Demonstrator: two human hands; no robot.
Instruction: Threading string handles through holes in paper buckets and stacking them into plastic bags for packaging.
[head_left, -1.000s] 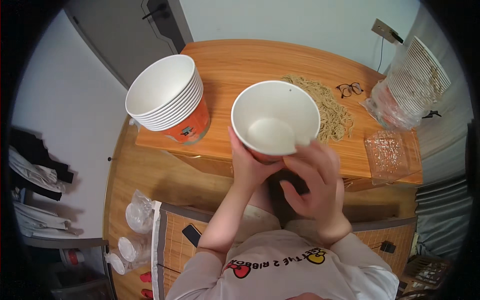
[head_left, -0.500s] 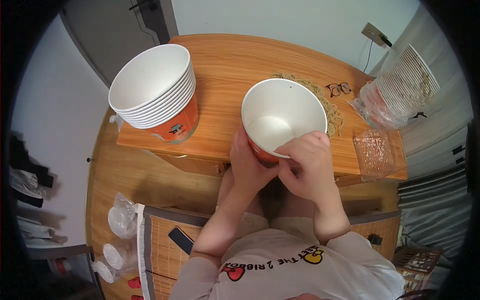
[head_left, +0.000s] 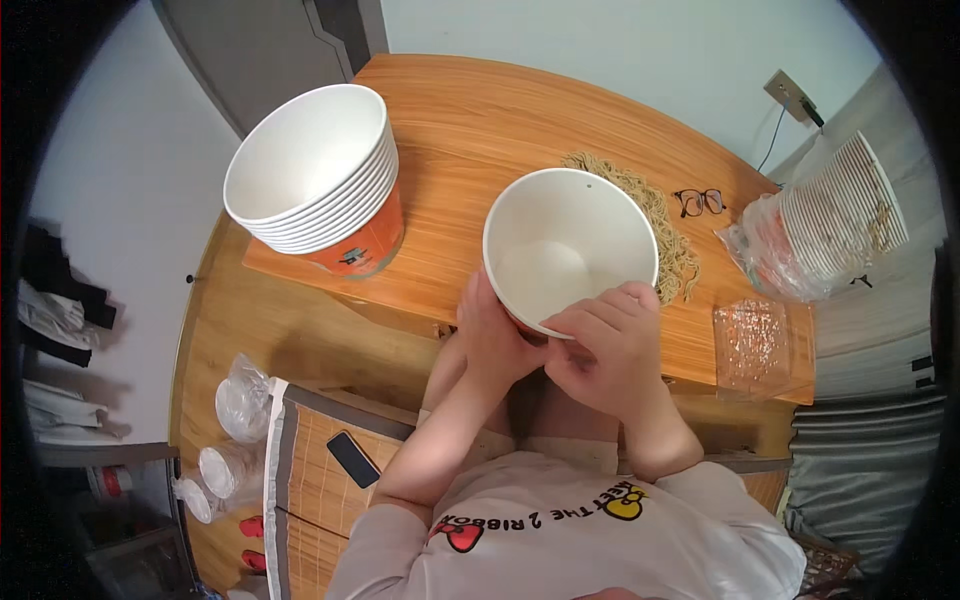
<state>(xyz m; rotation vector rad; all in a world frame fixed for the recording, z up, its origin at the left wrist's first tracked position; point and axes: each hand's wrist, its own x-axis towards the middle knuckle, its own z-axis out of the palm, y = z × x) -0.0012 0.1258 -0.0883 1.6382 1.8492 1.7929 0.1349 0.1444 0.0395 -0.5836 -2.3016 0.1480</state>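
Note:
A large paper bucket, white inside and orange outside, is tilted toward me at the table's front edge. A small dark hole shows just below its far rim. My left hand is wrapped round the bucket's near left side. My right hand grips the near rim, its fingers over the edge and its thumb outside below; whether something small is pinched there is hidden. Behind the bucket lies a pile of tan cords. To the left stands a nested stack of similar buckets.
On the wooden table lie eyeglasses and a clear plastic box of small orange and white bits. A plastic-wrapped bucket stack leans at the right. A phone lies on a mat beside me; wrapped bundles stand on the floor.
The view has shifted slightly, so the table things sit differently in it. Both hands keep their hold on the bucket; the right fingers have shifted a little along the near rim.

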